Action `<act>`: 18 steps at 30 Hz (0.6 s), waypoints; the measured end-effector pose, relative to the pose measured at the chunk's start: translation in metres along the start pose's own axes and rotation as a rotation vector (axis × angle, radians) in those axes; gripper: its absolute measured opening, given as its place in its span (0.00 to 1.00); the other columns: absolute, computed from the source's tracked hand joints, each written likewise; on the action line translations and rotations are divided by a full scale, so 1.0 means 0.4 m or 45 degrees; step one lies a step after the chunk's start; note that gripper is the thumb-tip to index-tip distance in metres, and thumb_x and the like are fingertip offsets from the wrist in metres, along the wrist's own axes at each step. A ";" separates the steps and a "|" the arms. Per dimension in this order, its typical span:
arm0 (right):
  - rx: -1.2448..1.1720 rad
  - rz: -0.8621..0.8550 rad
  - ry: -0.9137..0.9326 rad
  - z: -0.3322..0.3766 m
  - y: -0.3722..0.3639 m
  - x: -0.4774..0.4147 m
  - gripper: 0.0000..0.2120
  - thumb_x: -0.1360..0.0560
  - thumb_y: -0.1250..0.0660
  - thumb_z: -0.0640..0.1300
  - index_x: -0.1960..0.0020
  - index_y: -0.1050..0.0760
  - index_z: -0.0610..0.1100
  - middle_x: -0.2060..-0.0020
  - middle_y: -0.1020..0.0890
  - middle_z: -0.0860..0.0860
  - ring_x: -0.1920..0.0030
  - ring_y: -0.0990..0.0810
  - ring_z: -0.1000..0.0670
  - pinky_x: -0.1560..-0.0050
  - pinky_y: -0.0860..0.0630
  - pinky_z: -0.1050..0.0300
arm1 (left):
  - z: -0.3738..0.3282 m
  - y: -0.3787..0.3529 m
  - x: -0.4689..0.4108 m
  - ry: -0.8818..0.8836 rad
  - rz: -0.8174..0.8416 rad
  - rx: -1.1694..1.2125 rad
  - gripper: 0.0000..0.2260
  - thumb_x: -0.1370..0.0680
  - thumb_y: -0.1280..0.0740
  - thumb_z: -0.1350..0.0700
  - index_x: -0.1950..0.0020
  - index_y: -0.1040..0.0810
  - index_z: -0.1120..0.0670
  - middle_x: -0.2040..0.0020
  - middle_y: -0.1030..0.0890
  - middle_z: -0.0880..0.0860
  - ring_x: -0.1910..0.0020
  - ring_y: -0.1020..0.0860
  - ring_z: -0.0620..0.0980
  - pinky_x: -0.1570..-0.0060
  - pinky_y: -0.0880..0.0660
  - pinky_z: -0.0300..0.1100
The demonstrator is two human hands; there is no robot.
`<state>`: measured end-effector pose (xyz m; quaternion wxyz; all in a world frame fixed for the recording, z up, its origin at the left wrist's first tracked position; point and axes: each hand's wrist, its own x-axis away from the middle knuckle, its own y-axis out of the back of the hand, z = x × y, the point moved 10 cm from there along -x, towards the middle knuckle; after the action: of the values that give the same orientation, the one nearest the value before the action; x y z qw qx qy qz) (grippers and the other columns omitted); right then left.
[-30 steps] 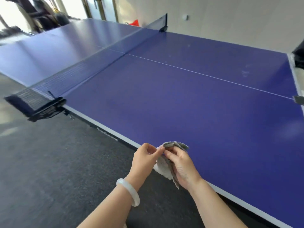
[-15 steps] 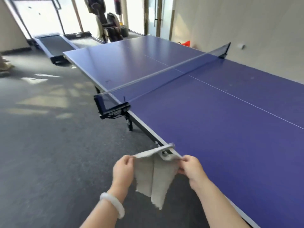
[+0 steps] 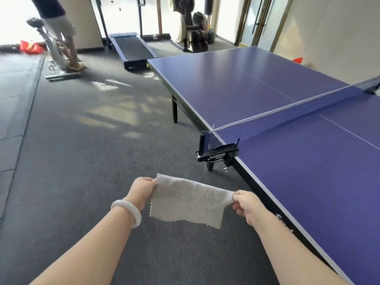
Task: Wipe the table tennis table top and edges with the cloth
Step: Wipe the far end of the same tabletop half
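Cloth point(image 3: 188, 200), a thin terry rag, hangs limp over the floor just off the table tennis table's point(image 3: 308, 171) side edge, short of the net post point(image 3: 202, 145). The left hand point(image 3: 143, 187) and right hand point(image 3: 245, 204) each pinch a top corner. It looks light and floppy, probably best bunched into a pad for wiping.

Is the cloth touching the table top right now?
No. The cloth hangs stretched between the left hand and right hand over the floor, beside the table, not on it.

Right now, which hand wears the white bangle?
The left hand, pinching one corner of the cloth; its wrist carries the bangle, while the right hand has a bare wrist.
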<state>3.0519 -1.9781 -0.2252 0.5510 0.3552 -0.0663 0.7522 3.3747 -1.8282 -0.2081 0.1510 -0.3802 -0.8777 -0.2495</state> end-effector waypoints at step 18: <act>0.177 -0.274 1.087 0.663 -0.136 -0.166 0.18 0.26 0.34 0.28 0.57 0.19 0.52 0.66 0.19 0.54 0.67 0.24 0.59 0.68 0.32 0.72 | -0.447 0.183 -0.398 -0.748 -0.149 0.071 0.12 0.27 0.32 0.73 0.59 0.17 0.56 0.59 0.14 0.53 0.56 0.17 0.54 0.52 0.21 0.47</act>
<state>3.2313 -2.1394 -0.0852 0.5790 0.0538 0.2552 0.7725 3.5484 -1.9785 -0.1085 -0.1135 -0.3807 -0.9107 -0.1131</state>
